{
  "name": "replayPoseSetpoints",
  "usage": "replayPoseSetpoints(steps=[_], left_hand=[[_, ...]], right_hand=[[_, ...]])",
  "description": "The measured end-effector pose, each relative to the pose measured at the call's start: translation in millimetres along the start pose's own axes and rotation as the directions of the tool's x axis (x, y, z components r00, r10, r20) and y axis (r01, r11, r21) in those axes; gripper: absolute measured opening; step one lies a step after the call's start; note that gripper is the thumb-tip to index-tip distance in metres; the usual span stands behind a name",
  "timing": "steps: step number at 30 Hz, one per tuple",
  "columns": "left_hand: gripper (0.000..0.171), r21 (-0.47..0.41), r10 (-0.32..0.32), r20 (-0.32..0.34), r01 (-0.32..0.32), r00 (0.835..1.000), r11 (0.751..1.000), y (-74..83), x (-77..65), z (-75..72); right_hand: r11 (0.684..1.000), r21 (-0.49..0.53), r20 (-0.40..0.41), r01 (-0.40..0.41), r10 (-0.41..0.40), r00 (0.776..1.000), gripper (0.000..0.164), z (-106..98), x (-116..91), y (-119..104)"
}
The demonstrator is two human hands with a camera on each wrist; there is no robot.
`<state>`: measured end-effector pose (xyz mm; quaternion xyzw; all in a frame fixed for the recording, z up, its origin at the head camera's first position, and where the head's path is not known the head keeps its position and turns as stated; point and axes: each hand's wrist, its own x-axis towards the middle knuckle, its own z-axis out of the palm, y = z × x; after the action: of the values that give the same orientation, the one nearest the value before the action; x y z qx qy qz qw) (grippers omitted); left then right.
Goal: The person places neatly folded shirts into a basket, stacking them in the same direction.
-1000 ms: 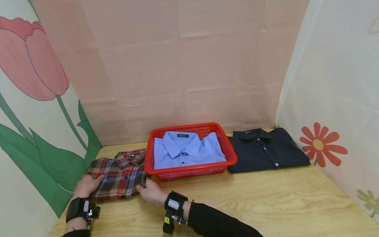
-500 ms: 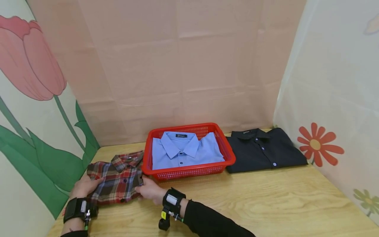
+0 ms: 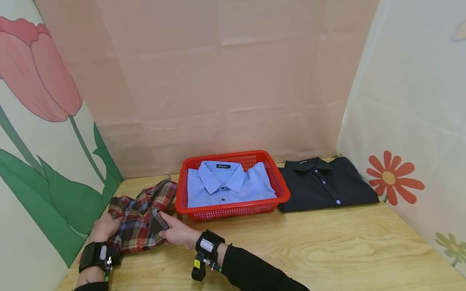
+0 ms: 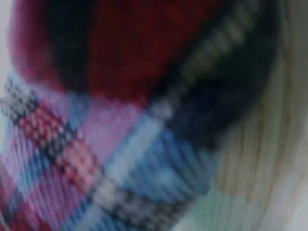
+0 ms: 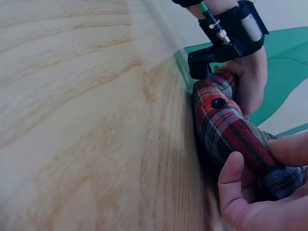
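Note:
A folded red, brown and blue plaid shirt (image 3: 140, 228) lies at the left of the table, bunched and creased between both hands. My left hand (image 3: 105, 227) holds its left side, with the fingertips hidden in or under the cloth. At the opposite side, my right hand (image 3: 179, 232) grips the right edge, lifting it a little. In the right wrist view, the thumb and fingers (image 5: 232, 183) curl round the plaid edge, near a dark button. Blurred plaid cloth (image 4: 130, 144) fills most of the left wrist view.
Just right of the plaid shirt stands a red plastic basket (image 3: 233, 207) with a folded light blue shirt (image 3: 222, 188) inside. A folded black shirt (image 3: 327, 184) lies beyond it at the right. Walls bound the wooden table (image 3: 291, 242) at the back and sides.
My right hand has moved left and slightly up with the shirt's right edge, drawing it away from the basket. The shirt has become narrower and more rumpled; the left hand has barely moved.

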<state>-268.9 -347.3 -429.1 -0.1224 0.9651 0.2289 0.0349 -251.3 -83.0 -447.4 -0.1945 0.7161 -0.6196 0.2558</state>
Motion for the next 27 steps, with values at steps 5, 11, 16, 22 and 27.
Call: replayPoseSetpoints(steps=[5, 11, 16, 22, 27], left_hand=[[0.049, -0.025, 0.028, -0.044, -0.029, 0.999, 0.999, 1.0, -0.5, -1.1], [0.047, -0.033, 0.063, -0.159, -0.07, 0.985, 0.997, 4.1, -5.7, -3.8], [0.057, -0.069, 0.02, -0.163, -0.032, 0.986, 0.997, 9.9, -8.4, -7.6], [0.057, -0.087, -0.005, -0.206, -0.013, 0.979, 0.996, 20.2, -11.2, -10.7], [0.054, -0.095, 0.009, -0.263, -0.035, 0.965, 0.995, 26.6, -13.0, -12.6]], right_hand=[[0.998, -0.042, 0.009, 0.04, -0.04, 0.999, 0.065, 1, 0, -2], [0.981, -0.177, -0.019, 0.079, -0.083, 0.996, 0.062, 3, 0, -6], [0.976, -0.184, -0.014, 0.113, -0.118, 0.993, 0.063, -2, -2, -10], [0.956, -0.244, 0.006, 0.163, -0.167, 0.986, 0.063, -6, -6, -17], [0.925, -0.31, 0.013, 0.218, -0.225, 0.974, 0.063, -11, -12, -26]])
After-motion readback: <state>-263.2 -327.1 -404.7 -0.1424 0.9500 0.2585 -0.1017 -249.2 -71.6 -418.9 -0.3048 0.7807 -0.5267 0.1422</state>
